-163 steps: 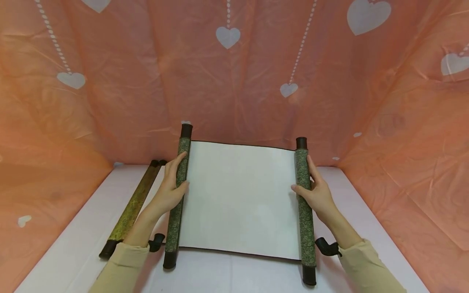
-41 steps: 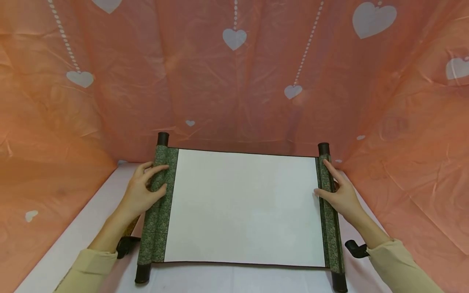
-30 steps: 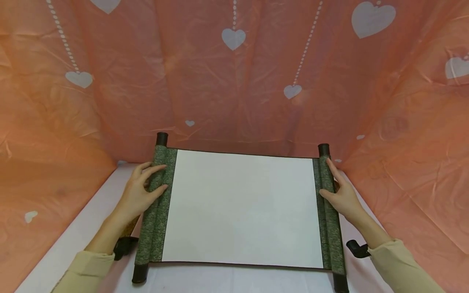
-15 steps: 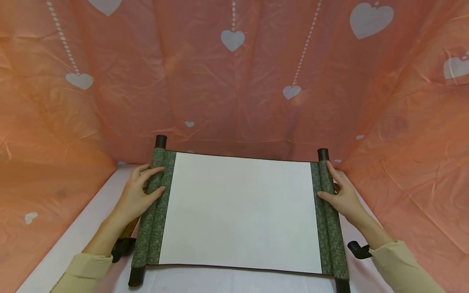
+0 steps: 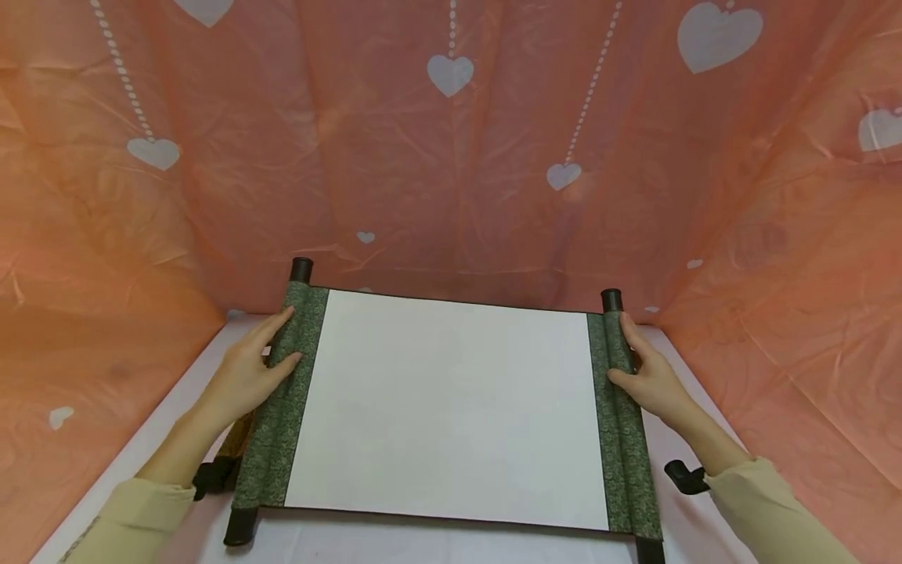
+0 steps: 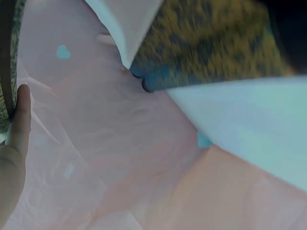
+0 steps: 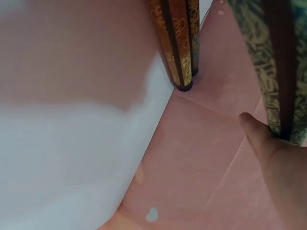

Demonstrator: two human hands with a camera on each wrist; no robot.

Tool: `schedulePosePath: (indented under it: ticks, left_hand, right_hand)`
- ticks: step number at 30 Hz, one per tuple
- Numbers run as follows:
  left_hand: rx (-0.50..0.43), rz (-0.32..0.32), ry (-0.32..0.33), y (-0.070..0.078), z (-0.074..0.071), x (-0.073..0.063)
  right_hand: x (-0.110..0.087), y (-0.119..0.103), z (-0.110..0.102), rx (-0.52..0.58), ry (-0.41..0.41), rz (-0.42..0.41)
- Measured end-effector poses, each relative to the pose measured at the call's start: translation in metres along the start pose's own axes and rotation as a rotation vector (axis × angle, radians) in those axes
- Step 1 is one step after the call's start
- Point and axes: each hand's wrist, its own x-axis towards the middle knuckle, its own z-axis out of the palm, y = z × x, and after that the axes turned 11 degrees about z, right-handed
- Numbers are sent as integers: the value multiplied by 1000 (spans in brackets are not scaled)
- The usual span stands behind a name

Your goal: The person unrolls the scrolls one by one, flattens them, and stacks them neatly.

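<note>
A hanging scroll (image 5: 451,407) with a blank white sheet is spread between two green brocade rollers with black end knobs. My left hand (image 5: 243,372) holds the left roller, thumb on its front face and some fingers hidden behind. On the other side my right hand (image 5: 655,384) grips the right roller, its thumb also in front. The scroll leans with its right end slightly lower. In the left wrist view only part of the left hand (image 6: 14,158) shows beside the green roller (image 6: 9,57). The right wrist view catches the right hand (image 7: 283,172) against the green roller (image 7: 264,57).
Behind the left forearm lies a yellow-brown brocade scroll (image 5: 236,439), seen larger in the left wrist view as patterned brocade (image 6: 201,38). The white tabletop (image 5: 395,540) is backed and flanked by orange sheeting (image 5: 451,196) printed with white hearts.
Over the earlier frames the rollers moved apart, widening the white sheet and baring green borders. In the last half second the scroll shifted left, and the left hand's fingers slid toward the roller's outer side.
</note>
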Motion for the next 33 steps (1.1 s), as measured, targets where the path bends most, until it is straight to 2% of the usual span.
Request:
schedulePosePath:
  ticks: [8,15,24,30,33]
  left_hand:
    - [16,-16,-118,-19,-15,11]
    - [79,41,-168,-45,-18,20]
    - [82,-41,-279,-79,-18,28]
    - [57,-82,-330,-94,-16,29]
    - [62,-82,-340,-100,-13,30]
  right_hand:
    - [17,-10,14,54,-67,59]
    - [33,-14,31,134,-135,126]
    - [58,-17,59,149,-153,162]
    - [72,-16,77,95,-158,177]
    - [78,-13,82,77,-166,186]
